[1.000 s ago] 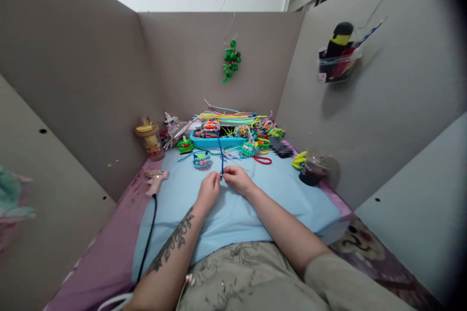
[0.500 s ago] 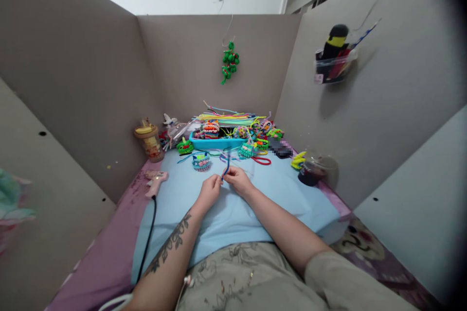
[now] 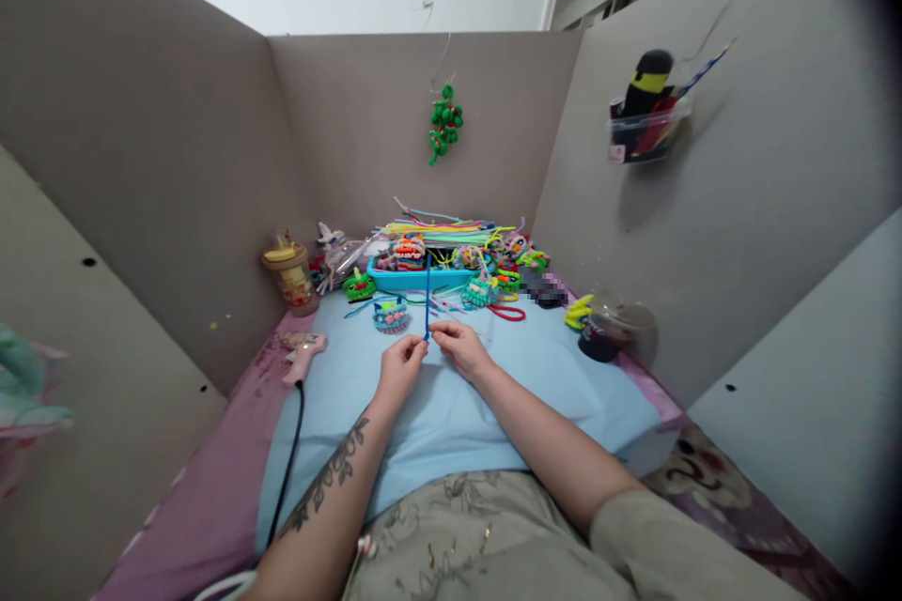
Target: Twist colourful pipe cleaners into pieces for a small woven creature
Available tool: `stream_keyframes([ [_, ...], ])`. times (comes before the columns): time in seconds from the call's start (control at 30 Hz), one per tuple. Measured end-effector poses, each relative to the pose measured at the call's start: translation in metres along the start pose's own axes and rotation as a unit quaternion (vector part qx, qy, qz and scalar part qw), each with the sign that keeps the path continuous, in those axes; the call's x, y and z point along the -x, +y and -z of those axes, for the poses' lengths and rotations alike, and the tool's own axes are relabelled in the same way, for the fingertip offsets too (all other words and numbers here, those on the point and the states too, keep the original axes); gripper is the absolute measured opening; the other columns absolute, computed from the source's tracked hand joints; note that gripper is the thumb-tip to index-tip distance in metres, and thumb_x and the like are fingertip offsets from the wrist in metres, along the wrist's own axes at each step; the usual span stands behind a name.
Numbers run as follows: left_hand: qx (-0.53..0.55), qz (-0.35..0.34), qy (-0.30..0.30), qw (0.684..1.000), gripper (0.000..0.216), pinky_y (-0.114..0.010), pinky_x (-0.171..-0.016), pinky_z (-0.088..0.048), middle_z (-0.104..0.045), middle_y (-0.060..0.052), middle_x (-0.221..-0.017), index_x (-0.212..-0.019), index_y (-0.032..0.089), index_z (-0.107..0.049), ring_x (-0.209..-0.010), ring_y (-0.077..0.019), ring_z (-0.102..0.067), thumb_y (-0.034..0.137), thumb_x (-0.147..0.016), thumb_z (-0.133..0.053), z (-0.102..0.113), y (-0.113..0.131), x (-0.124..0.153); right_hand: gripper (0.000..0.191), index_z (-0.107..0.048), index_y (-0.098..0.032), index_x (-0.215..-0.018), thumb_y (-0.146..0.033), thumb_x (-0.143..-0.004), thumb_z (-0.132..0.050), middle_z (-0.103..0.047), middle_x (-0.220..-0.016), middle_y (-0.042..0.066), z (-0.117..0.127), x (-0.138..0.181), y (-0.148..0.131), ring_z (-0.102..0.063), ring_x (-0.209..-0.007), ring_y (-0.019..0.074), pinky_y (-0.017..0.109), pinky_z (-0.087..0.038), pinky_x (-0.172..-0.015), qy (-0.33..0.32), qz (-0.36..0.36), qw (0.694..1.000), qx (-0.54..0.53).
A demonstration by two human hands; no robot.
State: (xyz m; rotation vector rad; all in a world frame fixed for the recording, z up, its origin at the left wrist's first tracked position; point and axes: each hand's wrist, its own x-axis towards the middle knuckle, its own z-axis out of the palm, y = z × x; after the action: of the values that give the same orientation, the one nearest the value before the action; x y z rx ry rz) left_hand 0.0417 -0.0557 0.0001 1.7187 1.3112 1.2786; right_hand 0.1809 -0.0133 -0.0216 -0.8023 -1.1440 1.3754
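Observation:
A dark blue pipe cleaner (image 3: 427, 296) stands upright between my hands, its lower end at my fingertips. My left hand (image 3: 401, 368) is closed, with thumb and forefinger pinching that lower end. Close on the other side, my right hand (image 3: 461, 349) is pinched too, its fingertips at the same end; whether they grip it firmly is too small to tell. Just beyond my hands lies a small blue-and-pink pipe-cleaner figure (image 3: 391, 315). A teal figure (image 3: 480, 291) sits farther right, near a red loop (image 3: 508, 313).
A blue tray (image 3: 395, 280) stands at the back, with bundled pipe cleaners (image 3: 443, 233) behind it. A pink glue gun (image 3: 304, 359) with a black cord lies at left, near a lidded cup (image 3: 292, 277). On the right are a dark cup (image 3: 598, 343) and a blurred phone-like object (image 3: 542, 286).
The blue pipe cleaner was bent and blurred; now it stands straight and upright. My hands have shifted only slightly at its lower end.

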Motion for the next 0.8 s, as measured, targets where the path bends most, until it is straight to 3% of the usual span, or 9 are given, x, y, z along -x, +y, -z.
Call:
stream_keyframes([
  [0.1, -0.013, -0.017, 0.002, 1.0, 0.024, -0.023, -0.056, -0.041, -0.062, -0.002, -0.066, -0.077, 0.015, -0.061, -0.058, -0.0123, -0.053, 0.035, -0.079, -0.048, -0.001, -0.001, 0.0, 0.022, -0.069, -0.019, -0.079, -0.032, -0.061, -0.07, -0.057, -0.058, -0.001, 0.0, 0.001, -0.001, -0.042, -0.048, 0.0093, 0.023, -0.031, -0.047, 0.012, 0.032, 0.998, 0.052],
  [0.2, -0.051, -0.046, 0.013, 0.998, 0.022, -0.024, -0.06, -0.041, -0.062, -0.002, -0.068, -0.076, 0.016, -0.062, -0.062, -0.013, -0.053, 0.032, -0.079, -0.047, -0.002, -0.001, 0.0, 0.016, -0.07, -0.02, -0.076, -0.032, -0.065, -0.067, -0.062, -0.071, 0.002, -0.001, 0.005, -0.007, -0.052, -0.065, 0.0149, 0.027, -0.04, -0.059, 0.029, 0.11, 0.984, 0.134],
  [0.3, -0.073, -0.072, 0.022, 0.994, 0.021, -0.024, -0.063, -0.041, -0.062, -0.002, -0.07, -0.075, 0.016, -0.062, -0.065, -0.0132, -0.053, 0.03, -0.08, -0.047, -0.001, -0.002, 0.0, 0.012, -0.071, -0.021, -0.075, -0.029, -0.07, -0.064, -0.062, -0.075, 0.004, -0.004, 0.012, -0.013, -0.054, -0.072, 0.0169, 0.028, -0.041, -0.063, 0.033, 0.172, 0.963, 0.206],
  [0.43, -0.068, -0.075, 0.015, 0.995, 0.021, -0.024, -0.063, -0.04, -0.061, -0.002, -0.071, -0.074, 0.016, -0.061, -0.066, -0.0133, -0.053, 0.03, -0.08, -0.047, 0.0, -0.003, 0.0, 0.013, -0.071, -0.021, -0.08, -0.026, -0.071, -0.063, -0.06, -0.077, 0.004, -0.007, 0.016, -0.014, -0.053, -0.068, 0.0155, 0.028, -0.041, -0.062, 0.021, 0.196, 0.953, 0.231],
  [0.6, -0.002, -0.034, -0.031, 0.999, 0.023, -0.022, -0.057, -0.037, -0.055, 0.0, -0.063, -0.068, 0.015, -0.059, -0.059, -0.0116, -0.048, 0.034, -0.078, -0.048, 0.004, 0.0, -0.001, 0.01, -0.07, -0.021, -0.078, -0.024, -0.07, -0.064, -0.059, -0.077, 0.004, -0.005, 0.015, -0.013, -0.053, -0.07, 0.0152, 0.028, -0.042, -0.062, 0.006, 0.185, 0.956, 0.226],
  [0.8, 0.153, 0.09, -0.122, 0.977, 0.021, -0.02, -0.04, -0.021, -0.037, 0.007, -0.047, -0.066, 0.015, -0.053, -0.039, -0.0054, -0.028, 0.035, -0.072, -0.053, 0.008, 0.003, -0.001, 0.007, -0.067, -0.02, -0.074, -0.025, -0.068, -0.065, -0.057, -0.079, 0.002, -0.004, 0.014, -0.015, -0.054, -0.076, 0.0153, 0.027, -0.042, -0.066, -0.045, 0.153, 0.973, 0.167],
])
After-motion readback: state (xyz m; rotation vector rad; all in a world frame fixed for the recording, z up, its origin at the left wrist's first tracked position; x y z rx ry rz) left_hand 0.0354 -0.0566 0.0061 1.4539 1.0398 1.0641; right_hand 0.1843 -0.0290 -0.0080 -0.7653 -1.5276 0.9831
